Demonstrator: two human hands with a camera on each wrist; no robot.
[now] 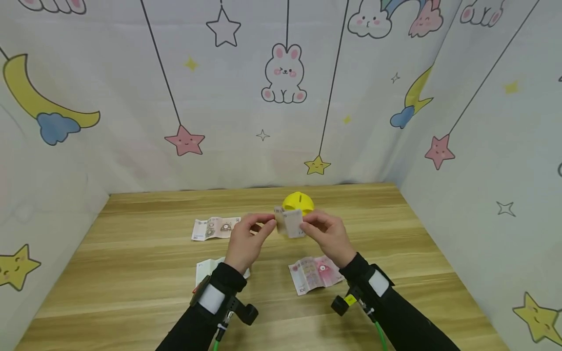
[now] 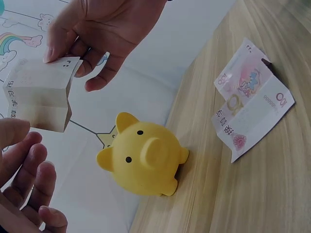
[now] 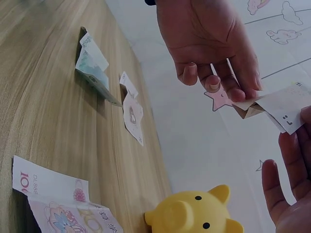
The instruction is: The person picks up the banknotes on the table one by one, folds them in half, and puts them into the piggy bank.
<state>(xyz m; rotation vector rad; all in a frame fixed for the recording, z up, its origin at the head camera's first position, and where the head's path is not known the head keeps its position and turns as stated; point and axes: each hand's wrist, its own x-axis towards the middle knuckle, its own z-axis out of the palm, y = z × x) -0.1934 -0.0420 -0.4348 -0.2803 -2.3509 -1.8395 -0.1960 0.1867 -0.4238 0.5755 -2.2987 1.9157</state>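
Between both hands, above the table, a folded paper banknote point(image 1: 293, 223) is held up with its creases showing. The left hand point(image 1: 248, 241) pinches one end between thumb and fingers. My right hand point(image 1: 329, 236) pinches the opposite end; in the left wrist view its thumb lies on the note's pale face. Just behind the note stands a yellow piggy bank point(image 2: 148, 158), upright, with a slot on top in the head view. A pink 100 banknote point(image 1: 309, 275) lies creased below the right hand.
A brownish creased banknote point(image 1: 215, 228) lies at the back left of the wooden table point(image 1: 131, 273). A greenish banknote point(image 3: 95, 68) lies nearer, partly hidden by the left forearm in the head view. Patterned white cloth point(image 1: 246, 161) hangs behind and at both sides.
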